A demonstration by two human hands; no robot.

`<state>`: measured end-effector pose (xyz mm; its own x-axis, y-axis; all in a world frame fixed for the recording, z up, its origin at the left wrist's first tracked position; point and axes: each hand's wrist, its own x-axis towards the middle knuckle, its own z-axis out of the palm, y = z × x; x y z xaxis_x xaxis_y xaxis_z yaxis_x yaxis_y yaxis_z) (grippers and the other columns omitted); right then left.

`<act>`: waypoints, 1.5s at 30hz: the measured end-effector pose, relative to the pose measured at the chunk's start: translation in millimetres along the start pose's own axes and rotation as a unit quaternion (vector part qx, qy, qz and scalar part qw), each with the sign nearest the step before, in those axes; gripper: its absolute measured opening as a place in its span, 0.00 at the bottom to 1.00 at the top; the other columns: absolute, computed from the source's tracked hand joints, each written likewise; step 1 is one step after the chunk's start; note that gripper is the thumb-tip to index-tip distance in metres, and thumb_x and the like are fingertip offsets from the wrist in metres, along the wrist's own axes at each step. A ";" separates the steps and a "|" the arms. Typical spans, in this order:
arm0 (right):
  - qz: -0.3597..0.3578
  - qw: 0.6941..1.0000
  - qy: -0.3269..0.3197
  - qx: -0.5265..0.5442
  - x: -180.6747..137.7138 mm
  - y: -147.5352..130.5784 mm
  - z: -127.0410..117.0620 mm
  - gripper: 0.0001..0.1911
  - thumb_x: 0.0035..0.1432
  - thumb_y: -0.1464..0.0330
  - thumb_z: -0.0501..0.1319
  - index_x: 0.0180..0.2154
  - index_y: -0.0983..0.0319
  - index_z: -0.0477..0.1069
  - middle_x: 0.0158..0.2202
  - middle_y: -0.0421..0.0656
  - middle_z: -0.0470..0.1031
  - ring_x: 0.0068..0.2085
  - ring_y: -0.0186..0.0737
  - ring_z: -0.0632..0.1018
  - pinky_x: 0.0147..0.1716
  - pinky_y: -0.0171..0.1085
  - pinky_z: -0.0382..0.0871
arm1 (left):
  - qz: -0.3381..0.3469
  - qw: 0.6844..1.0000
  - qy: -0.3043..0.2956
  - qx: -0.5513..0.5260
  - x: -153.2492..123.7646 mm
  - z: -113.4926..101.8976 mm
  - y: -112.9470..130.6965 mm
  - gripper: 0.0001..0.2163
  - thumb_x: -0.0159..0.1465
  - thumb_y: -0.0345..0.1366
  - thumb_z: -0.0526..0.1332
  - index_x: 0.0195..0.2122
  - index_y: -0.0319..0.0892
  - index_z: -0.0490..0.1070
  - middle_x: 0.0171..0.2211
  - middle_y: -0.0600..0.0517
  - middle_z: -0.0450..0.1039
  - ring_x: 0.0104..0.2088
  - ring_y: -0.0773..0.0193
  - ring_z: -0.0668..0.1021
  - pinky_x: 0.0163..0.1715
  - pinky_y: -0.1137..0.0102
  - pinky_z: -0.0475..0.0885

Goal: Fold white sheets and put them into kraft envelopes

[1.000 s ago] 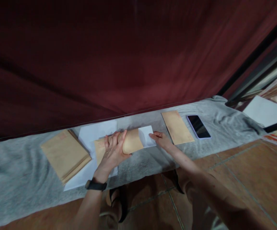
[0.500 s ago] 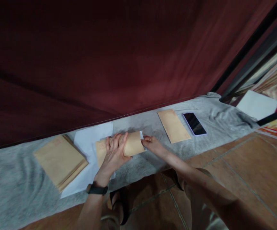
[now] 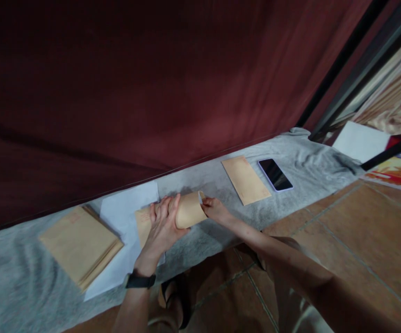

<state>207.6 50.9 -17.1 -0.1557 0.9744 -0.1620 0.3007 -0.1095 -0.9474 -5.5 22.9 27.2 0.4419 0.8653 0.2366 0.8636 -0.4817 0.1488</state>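
A brown paper envelope (image 3: 191, 211) lies across the grey cloth, bowed upward so its right end gapes. My left hand (image 3: 163, 232), with a dark band at the wrist, grips it, fingers over the top and thumb along the near edge. At the gaping end, the fingertips of my right hand (image 3: 216, 210) are closed at the mouth, partly hidden by the envelope. A bit of white paper (image 3: 201, 199) shows just inside that mouth, against my fingers. White sheets (image 3: 127, 208) lie under the envelope's left end.
To the left, a stack of brown envelopes (image 3: 78, 245) rests partly on the white sheets. One more envelope (image 3: 246, 180) and a phone (image 3: 275, 175) lie to the right on the grey cloth (image 3: 311, 157). A dark red curtain (image 3: 172, 92) hangs behind; black bars (image 3: 346, 60) stand at right.
The white paper has slid further into the envelope, with less of it showing. My right fingers have moved in at the mouth, which gapes wider. The view has shifted slightly.
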 end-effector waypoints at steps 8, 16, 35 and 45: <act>0.016 0.998 0.030 -0.047 0.9 -2.6 1.4 0.09 0.58 0.69 0.62 0.25 0.61 0.75 0.26 0.41 0.76 0.29 0.37 0.74 0.27 0.34 0.61 | 0.005 1.000 0.003 0.003 1.5 0.7 -0.6 0.52 0.56 0.45 0.70 0.73 0.44 0.37 0.63 0.35 0.60 0.67 0.39 0.61 0.67 0.40 0.44; 0.011 0.996 0.034 -0.081 -6.9 -9.0 -4.4 0.10 0.62 0.68 0.59 0.32 0.61 0.78 0.27 0.41 0.78 0.29 0.37 0.76 0.27 0.33 0.62 | 0.017 1.000 0.014 0.015 0.7 0.3 -1.5 0.50 0.57 0.44 0.69 0.74 0.44 0.38 0.64 0.35 0.60 0.67 0.38 0.62 0.67 0.39 0.43; 0.048 0.969 0.143 0.195 -1.1 -0.8 6.8 0.15 0.45 0.75 0.65 0.37 0.58 0.68 0.25 0.32 0.71 0.26 0.34 0.72 0.26 0.32 0.65 | 0.026 0.999 0.043 0.012 1.9 -0.5 -2.7 0.49 0.58 0.48 0.69 0.73 0.41 0.42 0.64 0.33 0.60 0.67 0.37 0.61 0.66 0.39 0.43; 0.061 0.950 0.074 0.298 -2.9 -2.8 -4.4 0.07 0.43 0.68 0.69 0.24 0.61 0.72 0.21 0.36 0.73 0.24 0.33 0.71 0.25 0.32 0.64 | 0.027 0.999 0.032 0.001 1.2 -1.4 -4.1 0.46 0.60 0.49 0.67 0.73 0.44 0.43 0.72 0.33 0.48 0.72 0.36 0.51 0.67 0.37 0.41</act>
<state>211.4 49.3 -12.7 -0.0057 0.9595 -0.2817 -0.2845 -0.2716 -0.9194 -8.9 25.7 28.3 0.4707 0.8278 0.3053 0.8400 -0.5263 0.1321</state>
